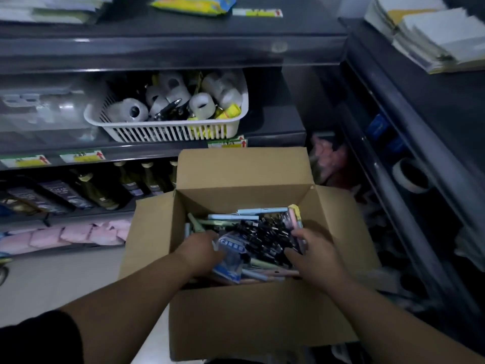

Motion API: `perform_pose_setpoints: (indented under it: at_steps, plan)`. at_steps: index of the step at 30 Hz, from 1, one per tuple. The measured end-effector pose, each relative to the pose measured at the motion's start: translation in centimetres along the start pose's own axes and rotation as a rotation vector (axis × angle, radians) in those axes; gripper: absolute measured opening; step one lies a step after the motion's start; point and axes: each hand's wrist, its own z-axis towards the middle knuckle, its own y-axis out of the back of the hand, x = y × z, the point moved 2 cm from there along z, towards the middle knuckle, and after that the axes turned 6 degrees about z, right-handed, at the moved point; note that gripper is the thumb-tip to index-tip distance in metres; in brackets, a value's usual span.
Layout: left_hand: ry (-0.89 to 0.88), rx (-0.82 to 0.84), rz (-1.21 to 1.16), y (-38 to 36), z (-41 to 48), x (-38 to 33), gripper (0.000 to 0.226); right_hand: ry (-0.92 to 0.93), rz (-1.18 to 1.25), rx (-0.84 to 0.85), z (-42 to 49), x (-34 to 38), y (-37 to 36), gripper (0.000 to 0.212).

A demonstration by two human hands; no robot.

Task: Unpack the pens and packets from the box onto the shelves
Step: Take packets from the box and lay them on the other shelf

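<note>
Pens (265, 232) blurred in box (236, 324) | left hand (200, 248) fingers hidden by packet (231, 258), cannot tell | right hand (312, 256) fingers clamp pens

Cardboard box (262, 311) upright, flaps folded out, just in front of the dark shelves (157, 151). Inside is a loose heap of pens (267, 237) (black ones mid-box, pastel blue, green and pink round the edges, mostly lying flat). Blue-and-white packet (231, 258) lies on top of the heap, near-left. A few pink pens at the right edge stand tilted, in the grip of the right hand (315, 256).
</note>
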Motion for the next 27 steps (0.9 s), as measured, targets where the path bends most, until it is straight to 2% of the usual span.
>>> perform_pose_setpoints:
  at_steps: [3, 6, 8, 10, 13, 15, 17, 18, 21, 23, 25, 27]
  plan:
    - [0.045, 0.121, -0.012, -1.4, 1.4, -0.8, 0.060, 0.023, 0.020, 0.068, 0.8, -0.3, -0.7, 0.045]
    - [0.133, 0.104, -0.067, -1.9, 2.3, -1.4, 0.060, 0.043, 0.052, 0.128, 1.4, -0.6, -1.1, 0.045]
    - [0.201, 0.097, -0.184, -2.0, 2.6, -1.7, 0.048, 0.042, 0.073, 0.159, 1.8, -1.0, -1.2, 0.045]
    - [0.257, 0.132, -0.336, -1.7, 2.5, -1.9, 0.025, 0.044, 0.089, 0.187, 2.1, -1.3, -1.3, 0.044]
    - [0.288, 0.158, -0.368, 0.0, 1.6, -1.3, 0.025, 0.051, 0.135, 0.216, 2.8, -1.1, -1.0, 0.040]
    - [0.281, 0.106, -0.377, 2.0, 0.6, -0.6, 0.023, 0.077, 0.187, 0.228, 3.4, -0.4, -0.7, 0.036]
    - [0.246, 0.024, -0.356, 4.5, -0.8, -0.3, 0.015, 0.136, 0.238, 0.203, 3.9, 0.9, -0.3, 0.033]
    - [0.212, -0.022, -0.273, 5.8, -1.4, -0.4, 0.015, 0.188, 0.246, 0.159, 4.1, 1.7, 0.0, 0.034]
    - [0.048, -0.132, -0.024, 7.6, -2.0, -2.0, 0.025, 0.471, 0.144, 0.017, 4.2, 4.5, 1.4, 0.055]
    - [-0.088, -0.166, 0.069, 7.0, -1.8, -3.8, 0.029, 0.613, -0.022, 0.039, 4.2, 5.7, 2.0, 0.067]
    - [-0.226, -0.200, 0.040, 5.6, -1.4, -5.2, 0.026, 0.627, -0.209, 0.088, 4.5, 5.7, 1.7, 0.057]
    - [-0.309, -0.245, -0.042, 4.4, -1.3, -5.7, 0.026, 0.515, -0.275, 0.128, 4.5, 5.2, 1.3, 0.024]
